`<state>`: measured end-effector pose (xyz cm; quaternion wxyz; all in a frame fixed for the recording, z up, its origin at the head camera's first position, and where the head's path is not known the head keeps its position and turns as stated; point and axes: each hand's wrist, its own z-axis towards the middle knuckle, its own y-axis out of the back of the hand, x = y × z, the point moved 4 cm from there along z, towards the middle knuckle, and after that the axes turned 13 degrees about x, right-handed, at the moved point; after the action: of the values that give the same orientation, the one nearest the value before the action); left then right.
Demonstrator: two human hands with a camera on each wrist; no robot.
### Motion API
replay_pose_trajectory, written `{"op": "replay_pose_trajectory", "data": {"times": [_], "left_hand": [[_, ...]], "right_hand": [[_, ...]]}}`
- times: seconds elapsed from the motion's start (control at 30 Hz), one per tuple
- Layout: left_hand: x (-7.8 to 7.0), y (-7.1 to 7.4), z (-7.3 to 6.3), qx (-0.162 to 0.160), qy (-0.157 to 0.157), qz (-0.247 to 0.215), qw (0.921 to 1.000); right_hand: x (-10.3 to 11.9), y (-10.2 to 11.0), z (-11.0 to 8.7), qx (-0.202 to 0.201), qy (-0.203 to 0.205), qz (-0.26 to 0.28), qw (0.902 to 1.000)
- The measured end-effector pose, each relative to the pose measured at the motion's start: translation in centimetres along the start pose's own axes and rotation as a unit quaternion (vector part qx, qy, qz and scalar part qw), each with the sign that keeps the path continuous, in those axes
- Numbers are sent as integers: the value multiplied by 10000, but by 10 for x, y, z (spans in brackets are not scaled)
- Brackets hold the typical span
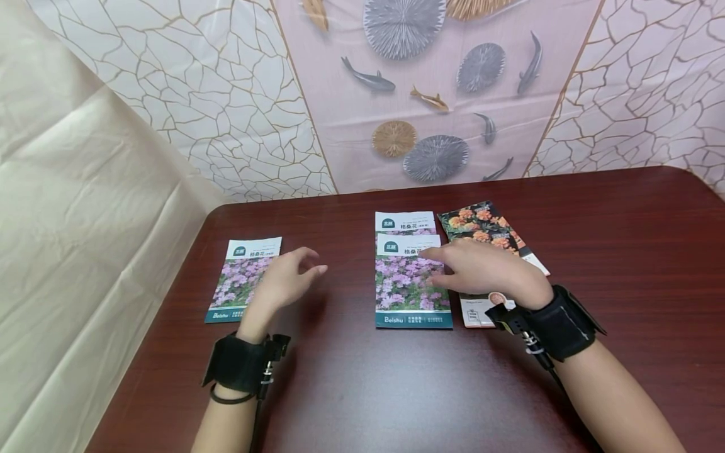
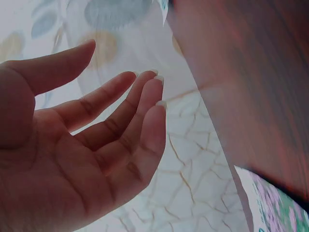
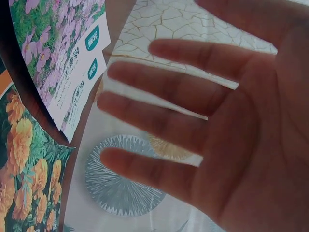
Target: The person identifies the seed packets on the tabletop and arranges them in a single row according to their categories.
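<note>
My left hand (image 1: 285,277) hovers beside a purple-flower seed packet (image 1: 239,283) at the table's left and overlaps its right edge in the head view. Its fingers are loosely bent, and the left wrist view shows the palm (image 2: 63,164) holding nothing. My right hand (image 1: 481,267) is over the middle packets, fingers spread and fairly straight, the palm (image 3: 260,140) bare in the right wrist view. Under its fingertips lies a purple-flower packet (image 1: 404,283), overlapping a similar packet (image 1: 404,218) behind. An orange-flower packet (image 1: 481,217) lies slanted to the right, partly hidden by the hand.
The white lower end of another packet (image 1: 474,313) shows below my right hand. All lie on a dark red-brown table (image 1: 351,390). A patterned cloth (image 1: 442,113) hangs behind its far edge, and a cream cloth (image 1: 73,220) at the left.
</note>
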<state>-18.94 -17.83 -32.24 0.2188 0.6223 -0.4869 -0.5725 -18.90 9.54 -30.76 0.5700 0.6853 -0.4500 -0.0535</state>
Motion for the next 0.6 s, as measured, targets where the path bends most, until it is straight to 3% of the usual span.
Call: {"op": "replay_pose_trajectory", "data": {"times": [0.17, 0.43, 0.6], "left_hand": [[-17, -14, 1, 173, -156, 63, 9997], [-41, -37, 2, 988, -618, -502, 9919], [-45, -48, 4, 1348, -728, -544, 9867]], "right_hand": [[3, -6, 1, 508, 171, 183, 9984], [11, -14, 1, 1054, 385, -74, 9937], [12, -17, 1, 1226, 288, -67, 9920]]}}
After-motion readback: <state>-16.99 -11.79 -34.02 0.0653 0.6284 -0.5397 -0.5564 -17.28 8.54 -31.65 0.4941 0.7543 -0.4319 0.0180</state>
